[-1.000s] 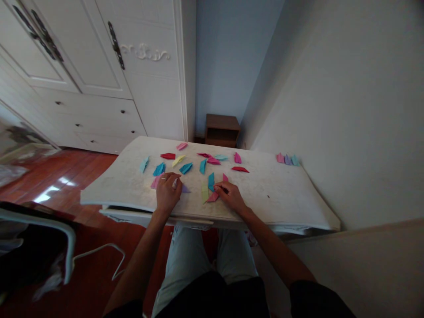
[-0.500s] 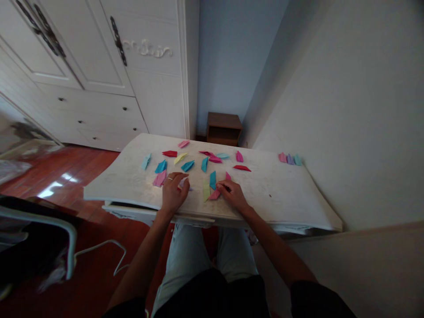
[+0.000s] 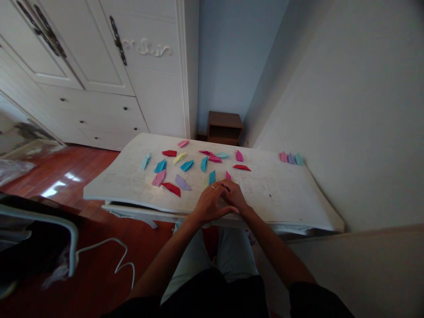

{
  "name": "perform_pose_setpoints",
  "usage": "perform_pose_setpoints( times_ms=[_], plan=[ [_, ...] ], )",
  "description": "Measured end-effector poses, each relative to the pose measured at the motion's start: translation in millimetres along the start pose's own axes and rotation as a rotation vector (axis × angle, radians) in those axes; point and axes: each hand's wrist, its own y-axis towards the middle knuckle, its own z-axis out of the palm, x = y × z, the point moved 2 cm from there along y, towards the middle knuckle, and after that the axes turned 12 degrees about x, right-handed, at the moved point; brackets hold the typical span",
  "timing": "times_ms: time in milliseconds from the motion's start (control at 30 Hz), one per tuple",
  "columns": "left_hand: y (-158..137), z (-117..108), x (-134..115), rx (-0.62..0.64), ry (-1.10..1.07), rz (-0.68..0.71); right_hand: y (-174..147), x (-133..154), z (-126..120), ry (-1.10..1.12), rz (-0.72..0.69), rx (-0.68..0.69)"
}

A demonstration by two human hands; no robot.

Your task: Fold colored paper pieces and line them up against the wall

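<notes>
Both hands meet near the front edge of the white table (image 3: 271,198). My left hand (image 3: 212,203), a ring on one finger, reaches across with its thumb apart from its fingers. Its fingertips touch my right hand (image 3: 233,194), whose fingers are curled and partly covered. Whatever lies between them is hidden. Around the hands, a blue folded paper piece (image 3: 212,177) and a pink folded paper piece (image 3: 228,175) stick out, with a sliver of a pale green piece (image 3: 205,181) beside the blue one. To the left lie a lavender piece (image 3: 182,182) and a red piece (image 3: 171,189).
Several folded paper pieces, such as a blue one (image 3: 187,165) and a red one (image 3: 242,168), lie across the table. A small row (image 3: 291,158) stands at the back right corner. A white wardrobe (image 3: 159,88) and a brown box-like cabinet (image 3: 225,118) are behind.
My left hand has moved right, from the lavender piece to my right hand, covering the pale green and lower pink pieces. The red piece at left now shows. My right hand has barely moved.
</notes>
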Motion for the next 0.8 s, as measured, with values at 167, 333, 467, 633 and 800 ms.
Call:
perform_pose_setpoints(
  times_ms=[167,333,467,633,800],
  plan=[
    [-2.3,-3.7,6.5,-0.097,0.013,0.006,-0.2,1.7,-1.5,0.018,0.006,-0.015],
    [-14.4,-28.5,26.4,-0.221,0.106,-0.098,-2.1,7.5,-3.4,0.022,0.006,-0.073],
    [-26.2,-56.3,48.8,-0.294,0.205,-0.257,-4.0,6.3,-4.3,0.026,0.012,-0.113],
    [-44.6,-88.7,78.7,-0.255,0.376,-0.360,-4.8,5.4,-4.1,0.015,0.025,-0.124],
    [-42.5,-101.9,96.7,-0.161,0.471,-0.387,-4.3,6.1,-2.7,0.015,0.019,-0.103]
  ],
)
